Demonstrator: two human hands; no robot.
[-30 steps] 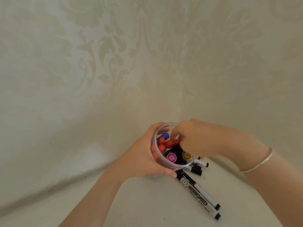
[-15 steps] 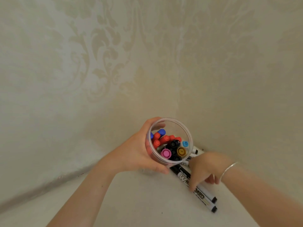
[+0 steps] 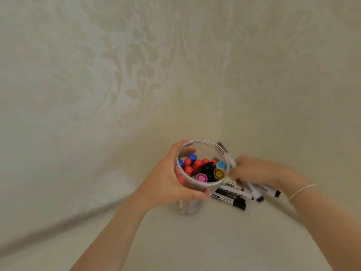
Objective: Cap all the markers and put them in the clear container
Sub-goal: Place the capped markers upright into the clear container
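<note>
- Near the back corner of the pale table (image 3: 195,241), where it meets the patterned wall (image 3: 117,75), your left hand (image 3: 168,184) wraps round the clear container (image 3: 203,186), fingers and thumb curled about its side, holding it upright on the surface.
- Inside it, capped markers stand on end: two blue caps (image 3: 192,157), what looks like four or five red ones (image 3: 198,164), a pink cap (image 3: 201,178), a yellow one (image 3: 218,174), a light blue one (image 3: 221,164) and at least two black ones (image 3: 209,167). The red and black are packed too close for a firm count.
- Your right hand (image 3: 259,171) is just to the right of the container, blurred by movement, and appears to be gripping a small bunch of whiteboard markers (image 3: 254,189); you cannot tell exactly how many, perhaps two or three, nor how the fingers lie.
- Two or three more whiteboard markers (image 3: 232,198) lie on the table touching the container's right side, black caps on as far as shows.
- You look to be in the gather-and-load step: the bunch needs lifting over the rim and dropping in end first.
- Check each cap is seated before release, since the blur hides that, and keep the container steady.
</note>
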